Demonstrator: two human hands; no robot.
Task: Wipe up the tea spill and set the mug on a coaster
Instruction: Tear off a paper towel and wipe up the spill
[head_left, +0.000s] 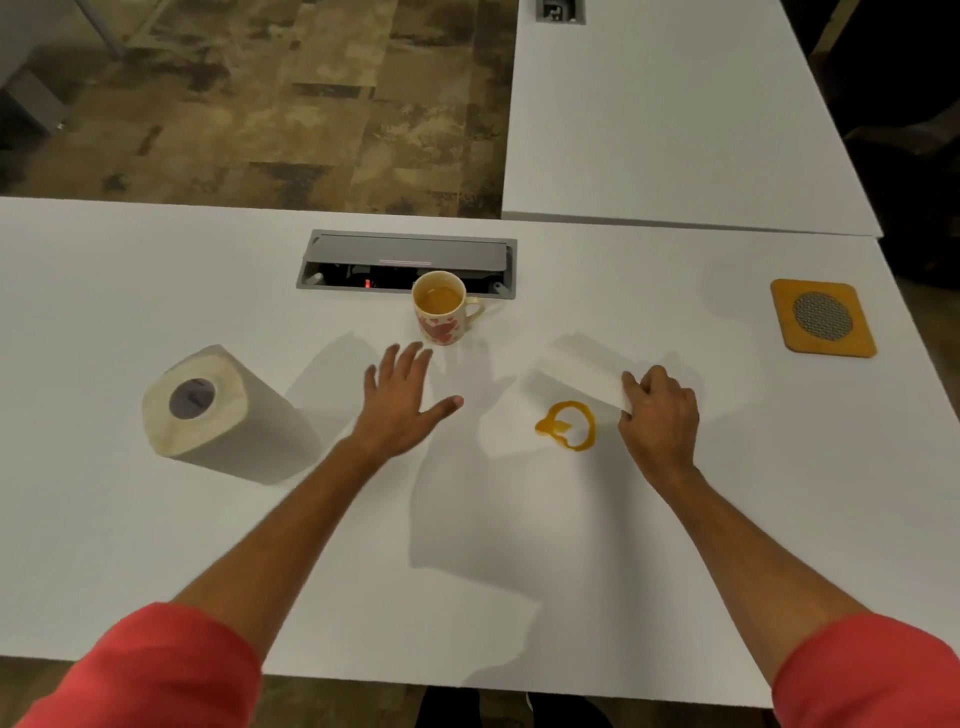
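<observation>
Spill status: tea ring on worktop

Right hand (658, 415) grips my paper towel sheet (582, 371) just beside the tea spill (569, 426). Left hand (400, 400) lies flat, fingers spread wide, near the mug (444, 314). The coaster (822, 318) sits well apart, far right.

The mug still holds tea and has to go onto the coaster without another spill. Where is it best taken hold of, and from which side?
Grip the mug by its handle, which sticks out toward the right. It stands upright and quite full, so keep it level. The right hand holds the paper towel; once free, it probably suits best, since the coaster lies far right.
</observation>
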